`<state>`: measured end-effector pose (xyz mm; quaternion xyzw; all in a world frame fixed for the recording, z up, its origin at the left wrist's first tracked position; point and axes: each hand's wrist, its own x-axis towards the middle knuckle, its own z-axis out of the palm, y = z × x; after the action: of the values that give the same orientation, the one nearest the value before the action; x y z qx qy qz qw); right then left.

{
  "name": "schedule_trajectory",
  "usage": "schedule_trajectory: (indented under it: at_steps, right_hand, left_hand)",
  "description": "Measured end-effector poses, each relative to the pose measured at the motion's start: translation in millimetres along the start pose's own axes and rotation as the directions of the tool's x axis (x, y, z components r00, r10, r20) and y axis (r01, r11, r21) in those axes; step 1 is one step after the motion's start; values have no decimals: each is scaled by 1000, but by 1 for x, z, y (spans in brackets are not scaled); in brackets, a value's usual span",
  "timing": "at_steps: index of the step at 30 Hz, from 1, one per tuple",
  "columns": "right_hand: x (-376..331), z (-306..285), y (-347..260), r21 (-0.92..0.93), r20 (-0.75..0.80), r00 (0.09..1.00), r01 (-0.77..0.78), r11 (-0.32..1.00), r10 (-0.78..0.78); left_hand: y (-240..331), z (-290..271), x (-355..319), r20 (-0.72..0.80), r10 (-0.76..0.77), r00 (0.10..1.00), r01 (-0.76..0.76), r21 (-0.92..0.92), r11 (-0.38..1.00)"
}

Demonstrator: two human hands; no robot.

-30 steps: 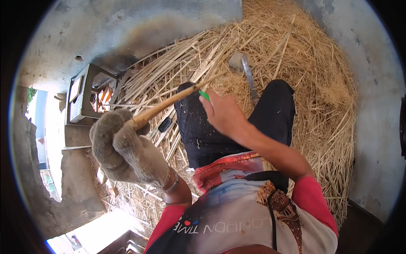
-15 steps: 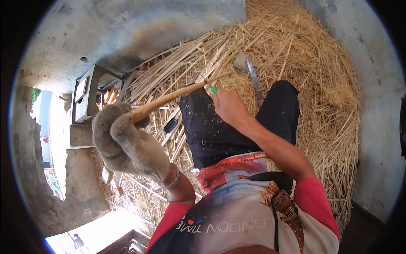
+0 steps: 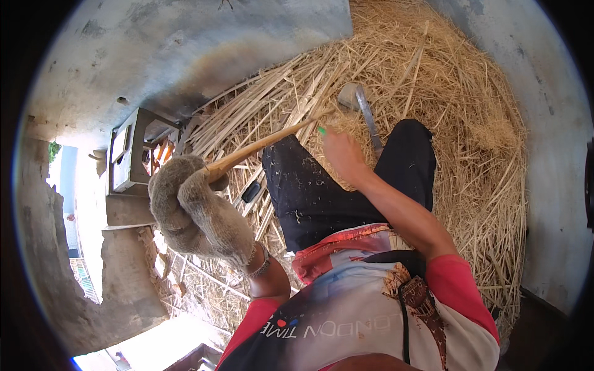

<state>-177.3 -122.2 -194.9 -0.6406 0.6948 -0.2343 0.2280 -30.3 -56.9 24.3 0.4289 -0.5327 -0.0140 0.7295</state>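
My left hand (image 3: 192,210), in a thick grey woolly glove, grips the near end of a long thin bamboo stick (image 3: 266,145). The stick slants up and to the right over my dark trouser leg (image 3: 309,191). At the stick's far end my right hand (image 3: 341,156) is closed around a small tool, of which only a green tip (image 3: 321,130) shows. Whether that tool touches the stick is hidden by my fingers. Just beyond my right hand, a long metal blade with a pale handle (image 3: 362,108) lies on the straw.
Straw and split bamboo strips (image 3: 445,99) are heaped all around my legs. A grey metal stand (image 3: 130,154) with orange pieces behind it sits at the left by the concrete wall (image 3: 185,49). A small dark object (image 3: 250,191) lies among the strips.
My right hand has slid a little farther up the stick, away from the glove. The gloved left hand keeps its grip and has hardly moved.
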Motion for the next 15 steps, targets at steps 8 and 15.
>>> schedule_trajectory:
  at_steps: [8, 15]
  right_hand:
    - [-17, -4, 16, 359, 4, 1000, 4, 933, -6]
    - [-51, -41, -47, 436, -67, 992, 124, 891, -105]
  left_hand:
    - [-1, 3, 1, 10, -47, 999, 48, -98, 994]
    - [-3, -9, -11, -96, -68, 993, 59, -94, 994]
